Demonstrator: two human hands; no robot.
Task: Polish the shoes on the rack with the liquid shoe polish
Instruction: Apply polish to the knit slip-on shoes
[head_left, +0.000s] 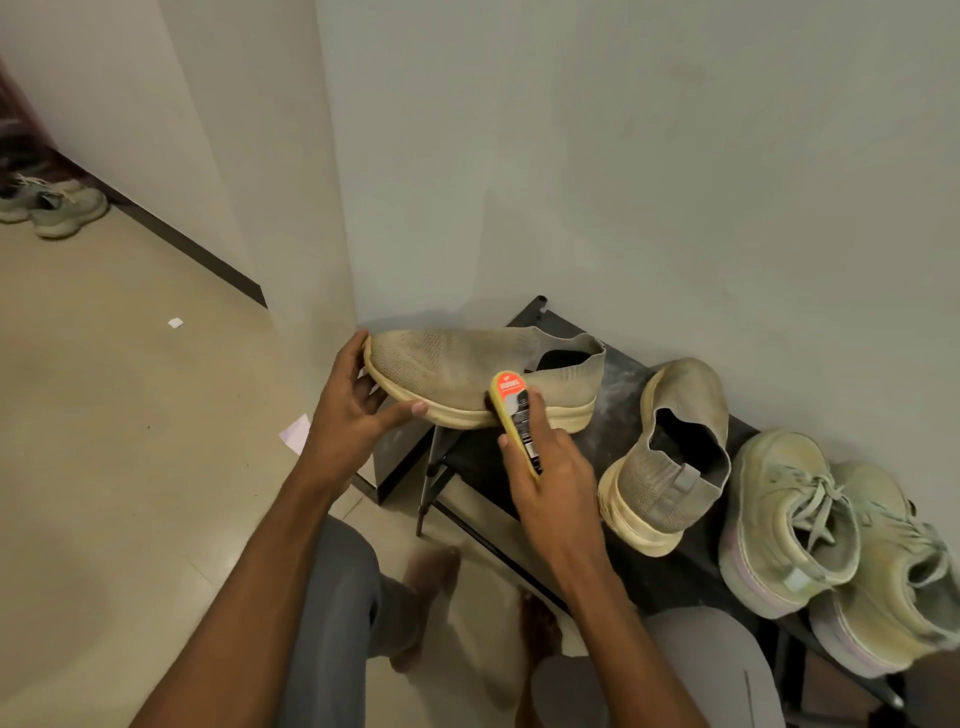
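Knit slip-on shoe (467, 366) held over the rack's left end, polish applicator against its side.

Left hand (353, 400) reaches in from below, forearm angled up, fingers curled round the toe and thumb stretched along the pale sole, gripping the shoe sideways with its toe pointing left. Right hand (550, 467) comes up from the lower right, fingers wrapped round the yellow liquid shoe polish bottle (517, 418), whose top end touches the shoe's side just above the sole, near the middle. On the dark rack (618, 364), the matching slip-on (670, 452) stands heel toward the camera, and a pair of laced sneakers (831, 545) sits at the right end.
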